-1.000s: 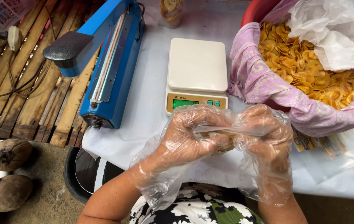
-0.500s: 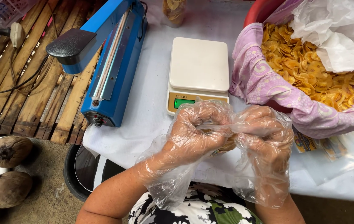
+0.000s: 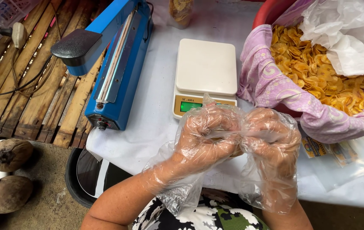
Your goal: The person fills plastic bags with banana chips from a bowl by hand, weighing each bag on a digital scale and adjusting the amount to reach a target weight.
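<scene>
Both our gloved hands pinch a clear bag: left hand point(image 3: 205, 138) and right hand point(image 3: 271, 140) curled shut, bag point(image 3: 238, 135) stretched sideways between them

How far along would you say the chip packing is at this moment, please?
Done: one filled clear packet of chips stands behind the white kitchen scale. In hand: the gloved left hand and right hand together work a thin clear plastic bag. Left: the scale is bare, and the cloth-lined red basin holds many yellow chips.

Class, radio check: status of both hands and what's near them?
Left hand and right hand, gloved, pinching clear plastic bag together. Scale just beyond. Nothing in between.
</scene>
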